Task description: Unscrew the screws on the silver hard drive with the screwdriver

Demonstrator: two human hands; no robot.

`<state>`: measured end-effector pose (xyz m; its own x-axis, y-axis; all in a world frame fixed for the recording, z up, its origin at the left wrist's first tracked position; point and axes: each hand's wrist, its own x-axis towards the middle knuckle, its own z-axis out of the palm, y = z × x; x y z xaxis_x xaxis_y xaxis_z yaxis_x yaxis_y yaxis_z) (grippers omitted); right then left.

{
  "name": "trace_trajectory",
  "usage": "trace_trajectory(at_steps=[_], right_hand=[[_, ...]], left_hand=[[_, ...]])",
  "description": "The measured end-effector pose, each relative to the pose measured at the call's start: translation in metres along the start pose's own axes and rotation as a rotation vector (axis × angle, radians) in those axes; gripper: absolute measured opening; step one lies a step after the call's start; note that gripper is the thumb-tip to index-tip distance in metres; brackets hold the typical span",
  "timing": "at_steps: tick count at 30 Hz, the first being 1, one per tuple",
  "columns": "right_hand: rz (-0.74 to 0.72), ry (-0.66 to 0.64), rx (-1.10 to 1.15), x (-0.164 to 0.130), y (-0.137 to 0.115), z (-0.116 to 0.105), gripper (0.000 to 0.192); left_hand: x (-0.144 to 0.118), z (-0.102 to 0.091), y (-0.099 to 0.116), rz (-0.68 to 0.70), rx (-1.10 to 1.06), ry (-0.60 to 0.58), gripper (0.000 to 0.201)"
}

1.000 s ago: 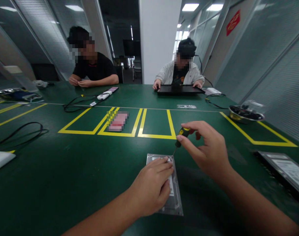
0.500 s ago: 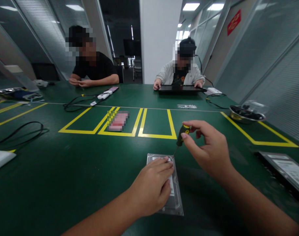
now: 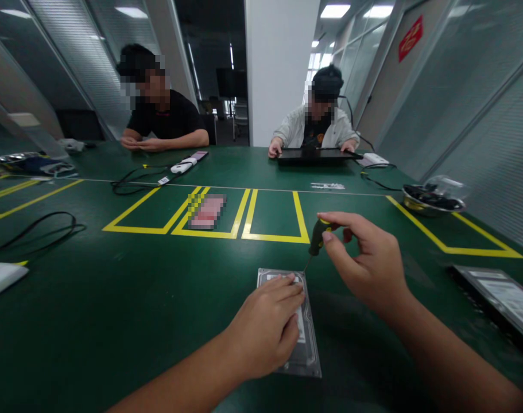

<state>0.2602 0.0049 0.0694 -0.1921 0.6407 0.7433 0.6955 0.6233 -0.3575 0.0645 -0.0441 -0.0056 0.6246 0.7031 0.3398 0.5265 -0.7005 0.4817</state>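
A silver hard drive (image 3: pixel 310 358) lies on the green table with its labelled face up. My left hand (image 3: pixel 267 324) rests on it, fingers stretched out over the face and covering much of the label. My right hand (image 3: pixel 364 255) pinches the dark green and yellow handle of a screwdriver (image 3: pixel 318 238) between thumb and fingers. The screwdriver leans slightly, and its thin shaft runs down to the drive's far right corner. Whether a screw sits under the tip is too small to make out.
Another drive-like device (image 3: pixel 498 298) lies at the right. Behind it stands a metal bowl (image 3: pixel 433 203) of dark items. Yellow tape (image 3: pixel 274 237) marks boxes on the table. A white device (image 3: pixel 5 281) and black cable (image 3: pixel 37 221) are left. Two people sit opposite, one holding a dark panel (image 3: pixel 317 156).
My right fingers have shifted slightly on the screwdriver handle, and its yellow marking has turned. My left hand and the hard drive stay where they were.
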Motion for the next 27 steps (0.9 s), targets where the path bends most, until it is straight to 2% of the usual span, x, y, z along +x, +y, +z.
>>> trace_trajectory(at_steps=[5, 12, 27], right_hand=[[-0.026, 0.015, -0.004, 0.0026, 0.0, 0.0006, 0.019], [-0.035, 0.0, 0.033, 0.0029, -0.0004, 0.0021, 0.023], [-0.039, -0.008, 0.014, 0.0034, -0.0017, 0.0013, 0.017]], left_hand=[[0.0002, -0.0003, 0.0003, -0.002, -0.007, -0.007, 0.043], [0.0003, 0.0004, -0.0009, 0.0, -0.014, 0.007, 0.043], [0.001, -0.0004, -0.0002, -0.002, -0.012, 0.002, 0.043]])
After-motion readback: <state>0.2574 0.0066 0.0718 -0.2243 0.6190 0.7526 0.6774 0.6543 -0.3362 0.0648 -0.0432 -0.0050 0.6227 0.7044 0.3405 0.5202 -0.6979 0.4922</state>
